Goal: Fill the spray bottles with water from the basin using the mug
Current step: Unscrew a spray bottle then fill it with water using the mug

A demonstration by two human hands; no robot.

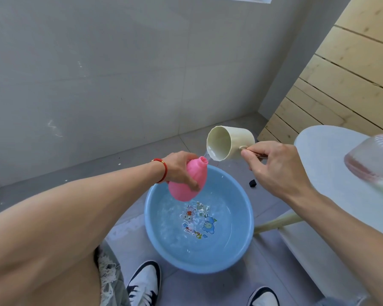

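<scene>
Both hands were occupied: the left hand [179,166] gripped the pink spray bottle [187,182], tilted above the basin [241,246] so spills were caught, while the right hand [274,166] tipped the mug [229,143] onto its open neck.

Left hand [181,166] in a closed grip, right hand [272,166] pinching, both forearms extended forward.
</scene>
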